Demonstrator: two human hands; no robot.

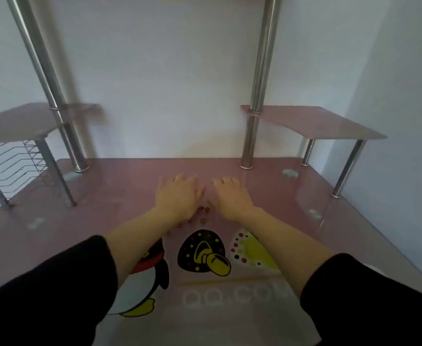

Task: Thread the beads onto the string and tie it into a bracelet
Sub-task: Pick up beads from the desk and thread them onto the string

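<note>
Hands reach from black sleeves [55,283] across the pink glass desk [120,196]. Small reddish beads [203,214] lie loose between the wrists; beyond them the left hand [177,196] and right hand [232,198] rest palm-down, fingers spread, holding nothing. No string shows. Threading seems unstarted; next needs a fine pinch on string and bead.

Pink glass desk [110,186] against pale wall [160,78]; chrome posts [261,78], raised side shelves [312,122], wire rack [13,166] left.
</note>
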